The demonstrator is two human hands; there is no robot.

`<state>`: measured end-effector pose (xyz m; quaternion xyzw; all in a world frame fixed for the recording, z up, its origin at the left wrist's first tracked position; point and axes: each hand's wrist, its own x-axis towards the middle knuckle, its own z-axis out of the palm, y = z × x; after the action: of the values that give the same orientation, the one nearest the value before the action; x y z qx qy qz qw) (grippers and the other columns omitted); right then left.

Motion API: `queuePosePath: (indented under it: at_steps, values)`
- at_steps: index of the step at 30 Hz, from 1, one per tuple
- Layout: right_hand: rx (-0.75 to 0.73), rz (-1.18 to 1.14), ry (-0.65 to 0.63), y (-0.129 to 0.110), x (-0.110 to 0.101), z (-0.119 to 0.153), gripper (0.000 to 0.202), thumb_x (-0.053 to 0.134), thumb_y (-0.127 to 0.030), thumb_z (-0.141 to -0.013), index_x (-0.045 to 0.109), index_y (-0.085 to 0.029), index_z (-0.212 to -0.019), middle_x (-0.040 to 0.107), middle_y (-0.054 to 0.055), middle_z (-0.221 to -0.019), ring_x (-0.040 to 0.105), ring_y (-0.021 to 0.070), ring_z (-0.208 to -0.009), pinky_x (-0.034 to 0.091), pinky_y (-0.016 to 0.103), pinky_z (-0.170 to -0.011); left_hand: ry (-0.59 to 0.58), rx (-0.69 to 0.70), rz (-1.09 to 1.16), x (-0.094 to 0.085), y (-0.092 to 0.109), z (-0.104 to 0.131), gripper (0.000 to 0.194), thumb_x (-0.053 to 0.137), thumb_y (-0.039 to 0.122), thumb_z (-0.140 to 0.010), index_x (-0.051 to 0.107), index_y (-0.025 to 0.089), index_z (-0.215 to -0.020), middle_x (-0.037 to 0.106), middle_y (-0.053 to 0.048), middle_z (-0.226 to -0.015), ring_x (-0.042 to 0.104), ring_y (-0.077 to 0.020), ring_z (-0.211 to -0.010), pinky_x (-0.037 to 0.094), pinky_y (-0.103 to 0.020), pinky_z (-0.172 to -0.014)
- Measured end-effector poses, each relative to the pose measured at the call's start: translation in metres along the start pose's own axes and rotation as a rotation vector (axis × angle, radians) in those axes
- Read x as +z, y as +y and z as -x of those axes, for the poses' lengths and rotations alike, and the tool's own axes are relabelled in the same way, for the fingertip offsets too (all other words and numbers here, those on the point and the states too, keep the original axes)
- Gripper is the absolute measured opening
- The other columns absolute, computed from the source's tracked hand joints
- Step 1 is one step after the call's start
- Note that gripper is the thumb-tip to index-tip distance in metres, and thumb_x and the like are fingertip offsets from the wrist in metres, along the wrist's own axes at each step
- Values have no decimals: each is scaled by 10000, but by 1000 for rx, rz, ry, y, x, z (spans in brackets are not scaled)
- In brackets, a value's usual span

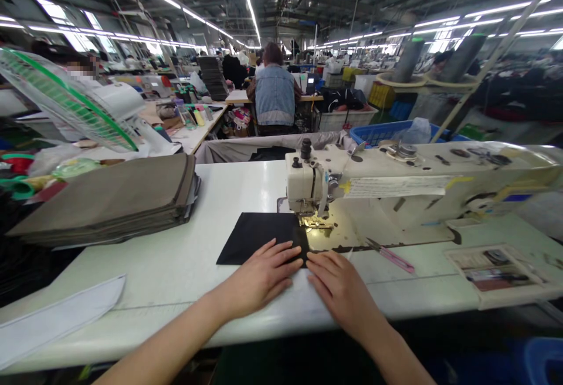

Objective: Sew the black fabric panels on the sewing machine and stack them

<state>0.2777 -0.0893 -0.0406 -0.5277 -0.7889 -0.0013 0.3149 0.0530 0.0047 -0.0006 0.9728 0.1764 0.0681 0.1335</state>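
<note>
A black fabric piece (pixel 259 235) lies flat on the white table, its right edge at the needle area of the sewing machine (pixel 305 188). My left hand (pixel 266 273) rests on the lower right part of the fabric, fingers spread out and pointing right. Close beside it, my right hand (pixel 336 282) lies with its fingers stretched out, the fingertips at the fabric's right edge. Neither hand grips anything. Pink-handled snips (pixel 391 255) lie right of my right hand.
At left are a stack of brown fabric pieces (pixel 118 194), a white strip (pixel 65 317) and a fan (pixel 70 97). A tray (pixel 497 273) with small items sits at right. Behind the machine is a blue basket (pixel 382 134); a person in a denim vest (pixel 275 96) sits farther back.
</note>
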Motion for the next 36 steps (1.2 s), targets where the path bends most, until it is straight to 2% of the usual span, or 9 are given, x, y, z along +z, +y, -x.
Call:
queuePosePath:
  at_steps: [10,17,24,31,36]
  values:
    - [118,79,-12,21,11,-50,160,599,-222,-961,716,-203,-1068,705,76,-1077,613,250,-1016,513,426,-898,39,-28,-15,-3,-51,-30,401,470,309,-1028,551,278,-1419,470,-69,-1541,412,-260,-1438,287,-533,-1196]
    - [173,131,-38,21,13,-57,169,612,-254,-953,703,-233,-1094,684,71,-1056,614,260,-1005,507,425,-879,29,-58,-16,-10,-74,-45,418,424,332,-1039,538,252,-1433,471,-88,-1539,393,-256,-1449,266,-530,-1205]
    - [161,38,-6,15,10,-38,202,599,-244,-957,674,-207,-1141,670,94,-1123,601,262,-1054,525,455,-927,45,-86,-23,-7,-77,-47,423,419,335,-1038,529,256,-1438,479,-95,-1532,401,-268,-1443,255,-555,-1199]
    - [164,36,58,5,19,-19,312,563,-258,-971,613,-199,-1274,641,113,-1254,574,284,-1173,510,499,-1007,56,-116,-30,-5,-73,-47,424,431,340,-1036,519,247,-1440,482,-106,-1529,404,-262,-1441,257,-549,-1194]
    - [149,30,84,7,23,-14,293,542,-270,-982,628,-204,-1254,651,115,-1249,582,282,-1177,514,501,-1010,45,-158,-68,-4,-69,-43,437,415,341,-1044,488,219,-1458,447,-119,-1552,359,-279,-1465,267,-577,-1179]
